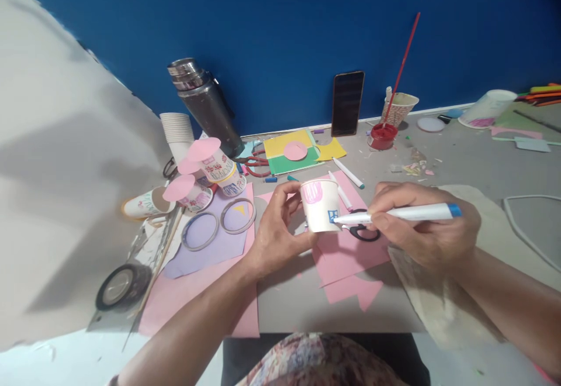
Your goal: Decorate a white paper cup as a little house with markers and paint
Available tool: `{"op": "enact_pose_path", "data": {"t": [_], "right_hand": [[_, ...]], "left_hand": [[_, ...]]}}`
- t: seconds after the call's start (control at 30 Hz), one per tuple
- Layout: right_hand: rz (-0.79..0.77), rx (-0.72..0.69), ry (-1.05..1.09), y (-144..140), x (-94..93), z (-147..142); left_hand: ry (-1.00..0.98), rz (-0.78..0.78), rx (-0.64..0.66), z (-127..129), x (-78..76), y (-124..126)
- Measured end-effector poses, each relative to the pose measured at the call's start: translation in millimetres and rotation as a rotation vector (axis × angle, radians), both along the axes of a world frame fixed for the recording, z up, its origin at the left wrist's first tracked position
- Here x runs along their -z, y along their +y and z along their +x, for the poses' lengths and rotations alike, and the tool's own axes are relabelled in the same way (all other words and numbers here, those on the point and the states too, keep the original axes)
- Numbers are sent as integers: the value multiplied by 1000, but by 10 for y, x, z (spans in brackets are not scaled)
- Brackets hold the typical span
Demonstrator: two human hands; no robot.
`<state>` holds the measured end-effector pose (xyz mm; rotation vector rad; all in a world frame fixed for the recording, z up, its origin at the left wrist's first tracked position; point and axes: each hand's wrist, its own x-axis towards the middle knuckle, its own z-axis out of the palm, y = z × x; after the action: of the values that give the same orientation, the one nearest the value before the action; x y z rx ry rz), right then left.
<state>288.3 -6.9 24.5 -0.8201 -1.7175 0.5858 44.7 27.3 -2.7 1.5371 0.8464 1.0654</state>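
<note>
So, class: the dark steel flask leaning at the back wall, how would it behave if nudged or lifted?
The dark steel flask stands tilted against the blue wall, so a nudge would probably tip it. Being round, it may then roll. Metal suggests it is heavy and stiff.

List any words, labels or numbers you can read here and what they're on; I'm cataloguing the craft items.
None can be read.
Paper cup in the left hand: pink and blue marker drawings, no words.
Decorated cups: red and blue marks, too blurred to read.
Marker in the right hand: no legible label.
Phone: dark screen.
</note>
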Motion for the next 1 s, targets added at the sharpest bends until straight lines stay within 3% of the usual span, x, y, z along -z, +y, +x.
{"op": "enact_pose_path", "data": {"t": [0.33, 0.6, 1.0], "right_hand": [[11, 10, 19, -10, -11, -4], [95, 254, 42, -1, -29, -24], [64, 174, 34, -4, -23, -12]], "left_hand": [[-8, -5, -6, -3, 4, 4], [-48, 21, 8, -32, 19, 14], [-35, -2, 3, -29, -19, 4]]}}
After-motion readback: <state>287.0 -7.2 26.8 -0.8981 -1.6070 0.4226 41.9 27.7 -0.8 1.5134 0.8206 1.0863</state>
